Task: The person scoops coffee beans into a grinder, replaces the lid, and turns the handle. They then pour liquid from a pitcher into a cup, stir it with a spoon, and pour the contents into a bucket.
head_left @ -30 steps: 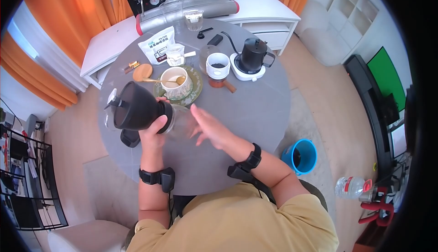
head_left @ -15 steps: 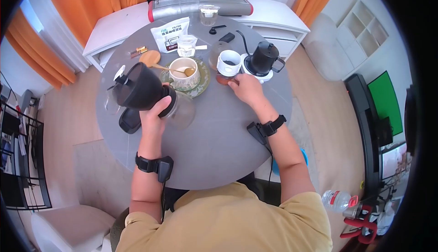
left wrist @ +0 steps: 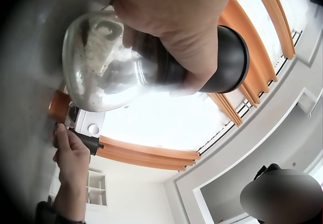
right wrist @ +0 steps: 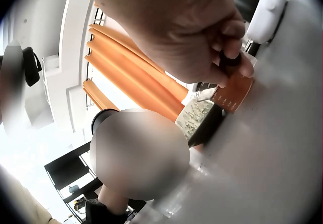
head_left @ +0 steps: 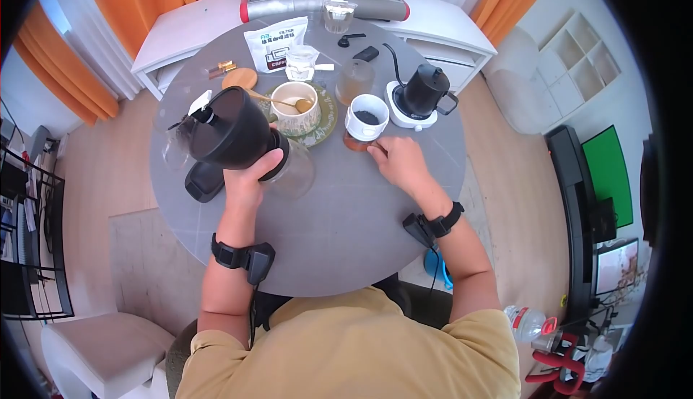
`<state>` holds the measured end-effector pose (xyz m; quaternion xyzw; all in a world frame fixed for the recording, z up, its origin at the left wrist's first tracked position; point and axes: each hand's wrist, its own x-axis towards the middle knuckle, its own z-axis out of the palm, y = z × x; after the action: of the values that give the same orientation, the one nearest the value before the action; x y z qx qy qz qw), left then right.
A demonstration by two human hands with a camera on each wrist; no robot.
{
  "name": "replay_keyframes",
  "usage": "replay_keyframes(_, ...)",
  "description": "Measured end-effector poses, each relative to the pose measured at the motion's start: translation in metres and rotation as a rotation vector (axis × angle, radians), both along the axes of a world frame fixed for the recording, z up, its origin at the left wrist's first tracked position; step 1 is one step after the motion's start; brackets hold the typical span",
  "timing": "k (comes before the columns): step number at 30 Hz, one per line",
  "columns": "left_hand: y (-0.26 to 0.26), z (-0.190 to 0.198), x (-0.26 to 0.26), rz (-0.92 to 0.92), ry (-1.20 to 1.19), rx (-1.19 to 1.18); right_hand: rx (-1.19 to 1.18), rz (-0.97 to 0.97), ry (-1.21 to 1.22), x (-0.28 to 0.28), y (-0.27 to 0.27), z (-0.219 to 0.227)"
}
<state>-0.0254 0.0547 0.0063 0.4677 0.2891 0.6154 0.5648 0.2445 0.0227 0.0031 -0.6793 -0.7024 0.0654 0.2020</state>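
Note:
My left hand [head_left: 247, 175] grips a manual coffee grinder [head_left: 229, 130] round its neck. The grinder is tilted, its black hopper leaning left and its clear glass jar [left wrist: 101, 68] pointing right. My right hand [head_left: 404, 162] pinches the handle of a reddish-brown server [right wrist: 236, 89] with white measuring marks; the fingers hide most of the handle. On top of that server sits a white dripper cup [head_left: 362, 130] with dark grounds inside. Between the hands, farther back, a patterned cup [head_left: 297, 121] holding a golden spoon stands on a green saucer [head_left: 329, 121].
A black gooseneck kettle [head_left: 424, 92] stands on a white base right of the dripper. Behind are a clear glass [head_left: 355, 80], a white coffee filter bag [head_left: 274, 41] and a small glass pitcher [head_left: 300, 63]. A black object [head_left: 204, 181] lies left of the grinder.
My right hand has gone from beside the grinder's jar to the server's handle. The server and dripper have shifted nearer, away from the glass behind. My left hand keeps holding the grinder.

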Motion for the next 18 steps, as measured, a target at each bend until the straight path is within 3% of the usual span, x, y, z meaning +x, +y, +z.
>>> replay_keyframes(18,-0.003,0.005,0.000,-0.062,0.060,0.088,-0.073,0.190,0.052,-0.020,-0.057,-0.001)
